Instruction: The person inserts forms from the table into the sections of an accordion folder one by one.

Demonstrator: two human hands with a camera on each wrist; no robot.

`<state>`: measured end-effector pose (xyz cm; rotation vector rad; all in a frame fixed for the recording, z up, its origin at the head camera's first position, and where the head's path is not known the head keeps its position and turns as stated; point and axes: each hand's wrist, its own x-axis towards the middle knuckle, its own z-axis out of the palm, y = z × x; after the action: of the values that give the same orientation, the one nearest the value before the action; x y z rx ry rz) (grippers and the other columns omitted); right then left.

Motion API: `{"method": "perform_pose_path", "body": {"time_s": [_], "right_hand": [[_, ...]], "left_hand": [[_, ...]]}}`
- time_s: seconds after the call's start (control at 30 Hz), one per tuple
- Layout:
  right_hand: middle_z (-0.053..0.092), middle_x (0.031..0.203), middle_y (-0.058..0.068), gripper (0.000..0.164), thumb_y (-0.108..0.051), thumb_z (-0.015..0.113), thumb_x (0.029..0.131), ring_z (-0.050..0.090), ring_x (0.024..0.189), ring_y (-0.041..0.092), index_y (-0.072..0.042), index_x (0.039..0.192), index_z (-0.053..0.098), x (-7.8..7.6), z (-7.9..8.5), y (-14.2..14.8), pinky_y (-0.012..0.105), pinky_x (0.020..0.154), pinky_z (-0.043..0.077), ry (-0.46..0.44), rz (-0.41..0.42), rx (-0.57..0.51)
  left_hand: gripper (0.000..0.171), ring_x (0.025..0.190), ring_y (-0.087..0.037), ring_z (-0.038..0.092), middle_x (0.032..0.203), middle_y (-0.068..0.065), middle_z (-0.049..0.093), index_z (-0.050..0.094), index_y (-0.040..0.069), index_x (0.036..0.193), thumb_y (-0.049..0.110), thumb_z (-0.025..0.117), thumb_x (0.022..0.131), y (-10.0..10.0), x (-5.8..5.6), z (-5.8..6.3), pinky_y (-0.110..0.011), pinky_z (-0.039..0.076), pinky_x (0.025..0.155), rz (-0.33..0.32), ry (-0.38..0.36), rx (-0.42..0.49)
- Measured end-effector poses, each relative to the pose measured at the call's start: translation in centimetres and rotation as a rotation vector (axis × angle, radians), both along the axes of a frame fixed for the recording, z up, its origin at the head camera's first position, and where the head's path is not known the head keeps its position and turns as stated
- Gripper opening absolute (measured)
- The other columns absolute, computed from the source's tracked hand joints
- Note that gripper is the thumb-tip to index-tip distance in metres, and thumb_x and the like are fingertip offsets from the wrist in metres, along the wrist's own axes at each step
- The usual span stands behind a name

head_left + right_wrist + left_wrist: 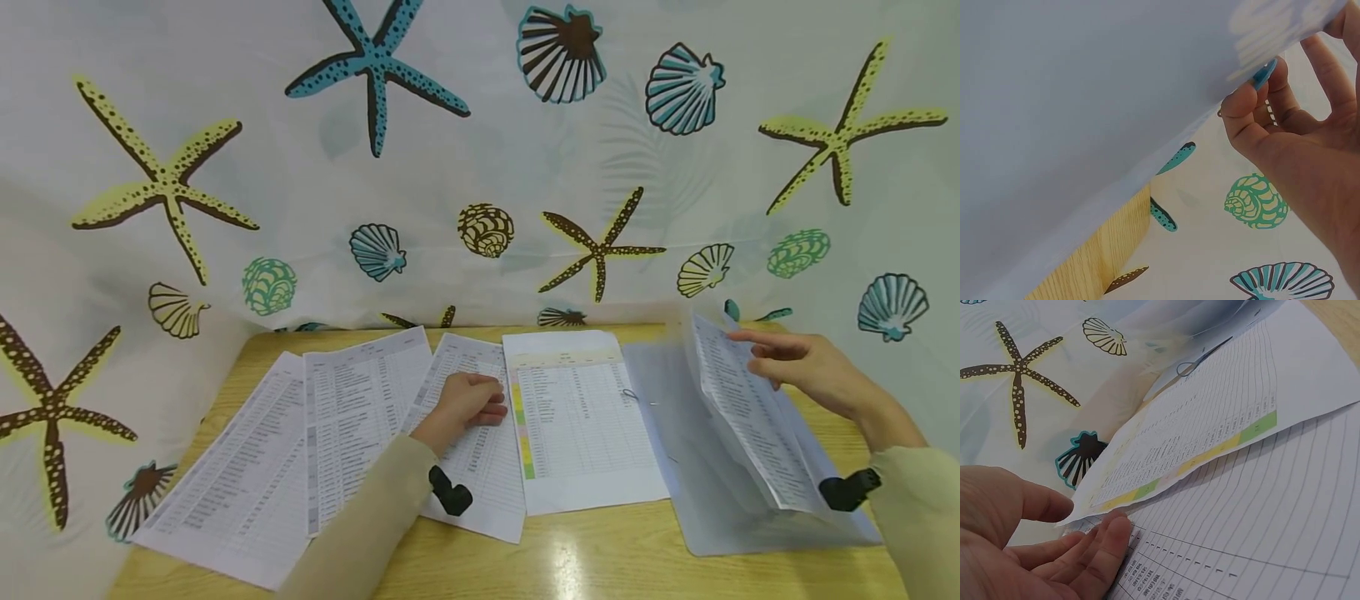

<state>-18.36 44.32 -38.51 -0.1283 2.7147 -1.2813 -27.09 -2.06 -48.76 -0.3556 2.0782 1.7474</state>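
Observation:
My right hand [813, 371] pinches the upper edge of a raised printed sheet [738, 408] above a translucent plastic folder [720, 537]. The right wrist view shows the raised page's pale underside [1085, 125], with fingers and thumb at its edge. My left hand [468, 400] rests over a narrow-looking printed list [480, 500], fingers loosely bent. In the left wrist view, the left thumb lies near the corner of a table sheet [1197, 419] with a yellow, green and pink strip, and a gap shows between thumb and fingers. That sheet [592, 458] lies between the list and folder.
Two more printed sheets [367, 400] [232, 483] overlap on the left of the wooden table [562, 558]. A thin dark loop [630, 393] sits at the table sheet's right edge. A cloth [450, 183] printed with starfish and shells hangs behind the table.

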Motion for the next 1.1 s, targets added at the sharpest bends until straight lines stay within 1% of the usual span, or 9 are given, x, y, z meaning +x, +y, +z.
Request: {"method": "perform_pose_path", "body": {"time_s": [0.07, 0.1, 0.23, 0.43, 0.63, 0.8, 0.97, 1.03, 1.1], "right_hand": [[0.042, 0.147, -0.006, 0.05, -0.025, 0.064, 0.107, 0.048, 0.112, 0.001, -0.018, 0.155, 0.054, 0.0, 0.0, 0.0, 0.025, 0.078, 0.054, 0.0, 0.0, -0.001], [0.042, 0.146, -0.006, 0.05, -0.025, 0.064, 0.107, 0.048, 0.111, 0.001, -0.017, 0.155, 0.054, -0.1, -0.1, -0.1, 0.025, 0.078, 0.054, 0.005, 0.002, -0.006], [0.042, 0.147, -0.003, 0.05, -0.024, 0.064, 0.107, 0.048, 0.11, 0.003, -0.016, 0.155, 0.054, -0.1, 0.0, 0.1, 0.025, 0.077, 0.054, 0.016, 0.002, -0.004], [0.04, 0.155, 0.003, 0.051, -0.027, 0.064, 0.107, 0.047, 0.114, -0.002, -0.017, 0.156, 0.053, 0.0, 0.1, 0.1, 0.024, 0.079, 0.054, 0.001, -0.012, 0.024], [0.043, 0.147, -0.005, 0.051, -0.025, 0.064, 0.107, 0.048, 0.111, 0.001, -0.017, 0.156, 0.053, 0.0, 0.1, 0.2, 0.025, 0.078, 0.054, 0.0, -0.009, -0.006], [0.044, 0.145, -0.004, 0.051, -0.025, 0.064, 0.107, 0.047, 0.11, 0.004, -0.017, 0.156, 0.054, 0.0, 0.1, 0.2, 0.025, 0.078, 0.053, 0.005, -0.008, -0.007], [0.042, 0.15, 0.002, 0.052, -0.027, 0.064, 0.107, 0.047, 0.112, 0.003, -0.018, 0.156, 0.053, 0.1, 0.1, 0.2, 0.026, 0.079, 0.053, -0.004, -0.012, 0.005], [0.041, 0.152, 0.004, 0.052, -0.027, 0.064, 0.107, 0.047, 0.112, 0.004, -0.018, 0.157, 0.052, 0.1, 0.1, 0.2, 0.026, 0.079, 0.054, -0.009, -0.013, 0.007], [0.041, 0.153, 0.005, 0.052, -0.028, 0.064, 0.107, 0.047, 0.112, 0.004, -0.017, 0.157, 0.052, 0.1, 0.2, 0.1, 0.026, 0.08, 0.054, -0.01, -0.013, 0.008]], "left_hand": [[0.035, 0.076, -0.016, 0.075, 0.113, -0.018, 0.074, 0.065, -0.001, 0.132, 0.016, 0.067, 0.102, 0.1, 0.0, -0.1, -0.025, 0.064, 0.069, 0.011, -0.003, -0.003], [0.034, 0.076, -0.016, 0.075, 0.112, -0.018, 0.074, 0.065, -0.001, 0.131, 0.015, 0.067, 0.101, 0.1, -0.1, -0.3, -0.025, 0.064, 0.068, 0.013, -0.003, -0.002], [0.033, 0.074, -0.015, 0.076, 0.107, -0.017, 0.076, 0.066, -0.002, 0.129, 0.014, 0.067, 0.101, 0.3, -0.3, -0.3, -0.025, 0.064, 0.067, 0.0, 0.004, -0.009], [0.029, 0.072, -0.015, 0.076, 0.104, -0.017, 0.077, 0.067, -0.001, 0.125, 0.013, 0.068, 0.099, 0.9, -0.3, -0.2, -0.024, 0.063, 0.064, -0.014, -0.008, -0.05], [0.024, 0.071, -0.016, 0.074, 0.1, -0.015, 0.077, 0.071, 0.001, 0.118, 0.013, 0.073, 0.097, 1.5, -0.6, -0.6, -0.021, 0.06, 0.058, -0.007, 0.001, -0.103], [0.025, 0.067, -0.013, 0.071, 0.088, -0.01, 0.079, 0.076, 0.001, 0.115, 0.016, 0.076, 0.095, 1.7, -0.5, -0.6, -0.018, 0.05, 0.053, -0.054, 0.036, -0.139], [0.024, 0.059, -0.011, 0.06, 0.072, -0.004, 0.073, 0.079, 0.003, 0.109, 0.02, 0.08, 0.092, 2.1, -0.6, -0.6, -0.02, 0.041, 0.049, -0.091, 0.061, -0.212], [0.025, 0.059, -0.011, 0.056, 0.071, -0.002, 0.07, 0.079, 0.003, 0.109, 0.021, 0.08, 0.091, 2.3, -0.6, -0.6, -0.021, 0.04, 0.049, -0.1, 0.074, -0.246], [0.026, 0.059, -0.011, 0.056, 0.072, -0.001, 0.069, 0.079, 0.004, 0.111, 0.021, 0.08, 0.092, 2.5, -0.6, -0.6, -0.02, 0.041, 0.049, -0.113, 0.099, -0.273]]}}
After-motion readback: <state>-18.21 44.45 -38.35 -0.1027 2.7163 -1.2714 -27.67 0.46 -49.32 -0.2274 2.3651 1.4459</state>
